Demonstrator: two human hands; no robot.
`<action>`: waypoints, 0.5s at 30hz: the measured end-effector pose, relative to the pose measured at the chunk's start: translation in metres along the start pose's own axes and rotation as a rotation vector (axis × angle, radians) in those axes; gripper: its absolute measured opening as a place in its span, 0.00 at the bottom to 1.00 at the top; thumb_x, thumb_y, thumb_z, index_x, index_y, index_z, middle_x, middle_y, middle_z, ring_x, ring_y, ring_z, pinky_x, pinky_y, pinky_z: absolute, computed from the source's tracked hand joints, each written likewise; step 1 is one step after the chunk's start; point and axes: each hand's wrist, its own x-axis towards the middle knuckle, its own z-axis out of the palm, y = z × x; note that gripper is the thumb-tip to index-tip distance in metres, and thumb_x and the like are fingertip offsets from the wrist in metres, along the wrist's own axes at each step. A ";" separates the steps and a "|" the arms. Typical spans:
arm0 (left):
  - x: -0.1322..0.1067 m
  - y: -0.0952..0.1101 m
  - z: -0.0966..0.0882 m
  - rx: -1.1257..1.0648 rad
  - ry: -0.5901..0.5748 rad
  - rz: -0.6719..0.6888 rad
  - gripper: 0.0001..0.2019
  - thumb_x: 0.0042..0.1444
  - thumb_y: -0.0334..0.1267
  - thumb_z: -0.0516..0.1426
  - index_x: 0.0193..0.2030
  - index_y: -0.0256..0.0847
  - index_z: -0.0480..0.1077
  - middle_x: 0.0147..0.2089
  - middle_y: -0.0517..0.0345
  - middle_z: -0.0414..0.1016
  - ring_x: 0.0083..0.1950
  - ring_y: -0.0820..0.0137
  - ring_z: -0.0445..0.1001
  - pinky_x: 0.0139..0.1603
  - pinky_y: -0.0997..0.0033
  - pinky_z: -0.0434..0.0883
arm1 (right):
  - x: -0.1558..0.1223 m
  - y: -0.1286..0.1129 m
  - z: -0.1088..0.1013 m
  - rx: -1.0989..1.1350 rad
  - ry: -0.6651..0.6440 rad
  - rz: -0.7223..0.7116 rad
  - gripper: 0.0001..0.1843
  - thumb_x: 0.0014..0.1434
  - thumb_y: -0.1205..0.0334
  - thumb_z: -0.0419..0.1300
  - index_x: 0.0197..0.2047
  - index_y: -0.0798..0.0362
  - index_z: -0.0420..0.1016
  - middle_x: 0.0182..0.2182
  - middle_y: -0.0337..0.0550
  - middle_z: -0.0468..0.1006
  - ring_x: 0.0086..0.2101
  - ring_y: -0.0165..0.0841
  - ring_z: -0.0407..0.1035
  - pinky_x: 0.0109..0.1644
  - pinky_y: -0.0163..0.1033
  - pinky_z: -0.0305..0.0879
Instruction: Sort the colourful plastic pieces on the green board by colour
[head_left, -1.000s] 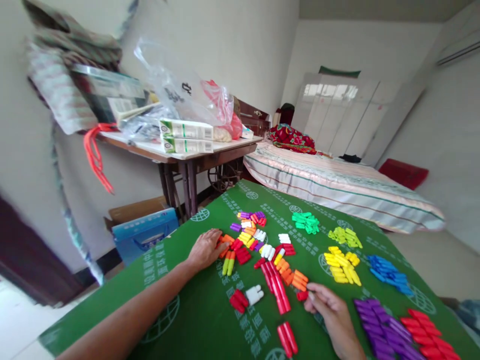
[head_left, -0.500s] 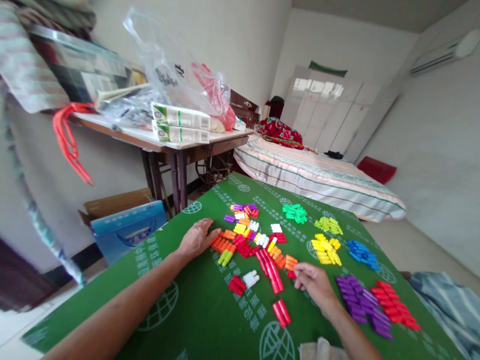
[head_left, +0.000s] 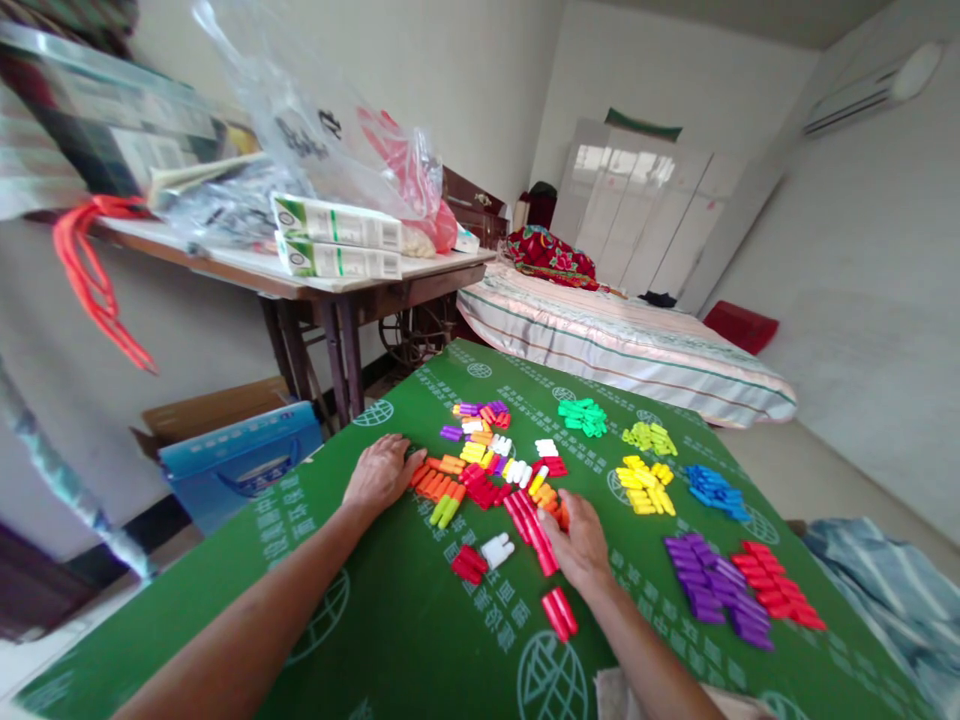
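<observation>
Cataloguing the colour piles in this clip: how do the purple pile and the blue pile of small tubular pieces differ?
The purple pile covers more area than the blue pile.
The purple pile lies nearer the person; the blue pile lies farther off.
The purple pile sits right beside a red pile, while the blue pile stands apart from its neighbours.
Both lie on the green tabletop, out of the hands.

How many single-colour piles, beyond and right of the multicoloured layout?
6: green pile farthest, lime pile to its right, yellow pile nearer, blue pile right of yellow, purple pile nearest, red pile at its right. None looks hidden.
</observation>
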 end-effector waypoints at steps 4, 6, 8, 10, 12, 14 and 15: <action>0.000 0.000 -0.002 0.013 -0.016 0.018 0.28 0.58 0.53 0.42 0.45 0.33 0.72 0.53 0.40 0.72 0.57 0.58 0.68 0.60 0.60 0.62 | -0.003 -0.024 0.012 -0.048 0.037 -0.017 0.26 0.60 0.51 0.49 0.54 0.60 0.68 0.48 0.56 0.72 0.49 0.42 0.65 0.56 0.47 0.57; 0.001 -0.001 -0.003 0.011 -0.028 0.017 0.29 0.58 0.54 0.42 0.46 0.32 0.72 0.54 0.39 0.71 0.57 0.58 0.68 0.60 0.60 0.62 | -0.003 -0.034 0.015 -0.053 0.036 -0.014 0.24 0.61 0.53 0.48 0.53 0.59 0.69 0.46 0.56 0.73 0.48 0.42 0.65 0.56 0.47 0.57; 0.002 -0.002 -0.003 0.000 -0.028 0.012 0.30 0.57 0.54 0.42 0.45 0.31 0.72 0.54 0.38 0.71 0.57 0.57 0.68 0.60 0.59 0.62 | -0.003 -0.043 0.017 -0.047 0.035 -0.015 0.22 0.61 0.53 0.49 0.52 0.58 0.70 0.45 0.55 0.73 0.48 0.42 0.65 0.55 0.47 0.58; 0.003 -0.002 -0.003 -0.014 -0.018 0.015 0.29 0.56 0.54 0.42 0.44 0.32 0.73 0.53 0.39 0.72 0.56 0.56 0.68 0.60 0.59 0.62 | -0.002 -0.050 0.018 -0.030 0.034 -0.018 0.21 0.60 0.54 0.50 0.50 0.57 0.71 0.45 0.54 0.73 0.48 0.42 0.65 0.55 0.48 0.58; 0.005 -0.003 -0.004 -0.021 -0.018 0.029 0.29 0.55 0.54 0.42 0.43 0.33 0.73 0.52 0.40 0.72 0.56 0.57 0.69 0.60 0.60 0.62 | -0.002 -0.057 0.019 -0.003 0.033 -0.021 0.20 0.60 0.55 0.51 0.50 0.57 0.71 0.46 0.54 0.73 0.48 0.42 0.65 0.55 0.48 0.58; 0.007 -0.004 -0.004 -0.018 -0.033 0.033 0.30 0.55 0.54 0.42 0.44 0.32 0.73 0.52 0.39 0.72 0.57 0.56 0.68 0.60 0.60 0.62 | -0.003 -0.062 0.021 0.027 0.035 -0.027 0.19 0.60 0.55 0.52 0.49 0.57 0.71 0.46 0.54 0.72 0.48 0.41 0.64 0.56 0.48 0.58; 0.008 -0.004 -0.003 -0.015 -0.042 0.029 0.30 0.54 0.54 0.42 0.44 0.31 0.73 0.52 0.38 0.72 0.57 0.56 0.68 0.60 0.60 0.63 | -0.004 -0.064 0.022 0.040 0.037 -0.035 0.19 0.59 0.55 0.53 0.49 0.56 0.71 0.46 0.53 0.72 0.48 0.41 0.64 0.56 0.48 0.58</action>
